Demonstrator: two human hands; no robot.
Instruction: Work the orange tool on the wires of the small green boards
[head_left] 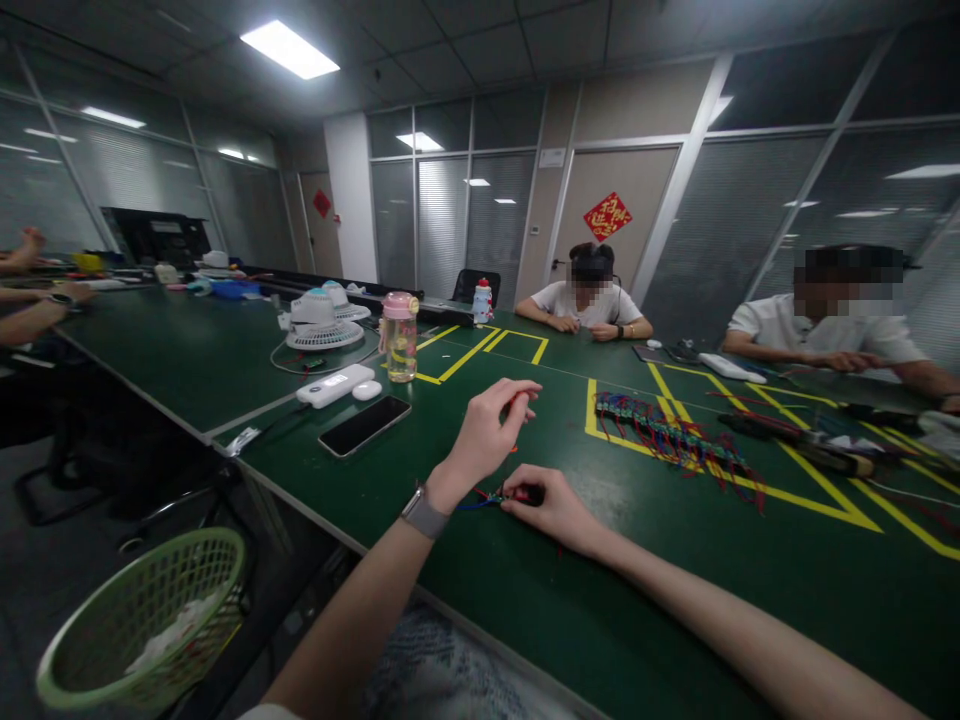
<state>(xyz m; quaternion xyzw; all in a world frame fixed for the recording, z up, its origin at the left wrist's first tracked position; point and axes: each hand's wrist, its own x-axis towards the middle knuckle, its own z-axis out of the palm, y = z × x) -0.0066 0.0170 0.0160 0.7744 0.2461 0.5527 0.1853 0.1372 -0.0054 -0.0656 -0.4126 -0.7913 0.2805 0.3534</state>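
Note:
My left hand (491, 432), with a grey-banded watch on its wrist, is raised a little above the green table. Its fingers are bent and pressed together; what they hold, if anything, is hidden. My right hand (555, 508) rests on the table just below and to the right, its thumb and forefinger pinching a small circuit board (495, 499). Red and blue wires run from the board to the left, partly behind my left wrist. A small orange bit shows between the two hands. To the right lies a long row of similar wired circuit boards (675, 437).
A phone (365, 426), a white power strip (336, 385), a pink-lidded bottle (400, 340) and a white fan (324, 325) stand left. Yellow tape marks the green table (480, 560). Two people sit opposite; another's arms show far left. A green basket (56, 665) is below the table edge.

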